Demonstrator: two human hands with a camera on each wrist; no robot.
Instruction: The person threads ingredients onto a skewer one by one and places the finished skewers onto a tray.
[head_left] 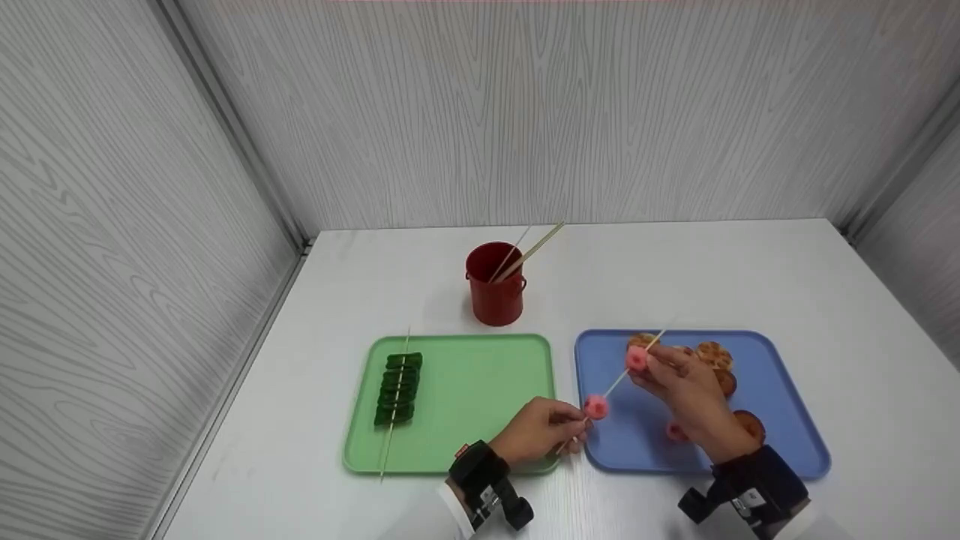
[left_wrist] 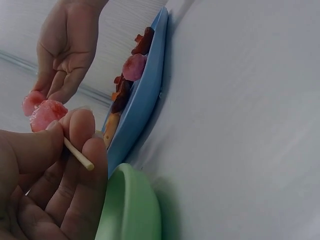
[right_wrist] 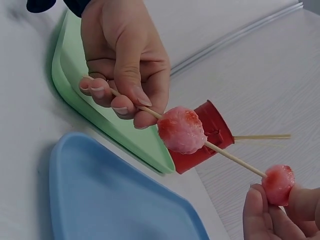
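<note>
My left hand [head_left: 538,429] pinches a thin wooden skewer [head_left: 616,382] near its lower end, between the two trays. One pink ball [right_wrist: 181,131] is threaded on the stick just beyond those fingertips. Farther up the same stick, over the blue tray [head_left: 622,442], my right hand [head_left: 694,394] pinches a second pink ball [head_left: 637,358] with thumb and fingers. The skewer slants, its tip showing past this second ball. Another pink ball [head_left: 676,431] lies in the blue tray, partly behind the right hand.
Brown and golden round pieces [head_left: 714,354] lie in the blue tray. On the green tray [head_left: 480,375], a skewer of folded dark green pieces [head_left: 399,386] overhangs the front rim. A red bucket [head_left: 496,300] holding several sticks stands behind. Grey panels [head_left: 570,112] enclose the white table.
</note>
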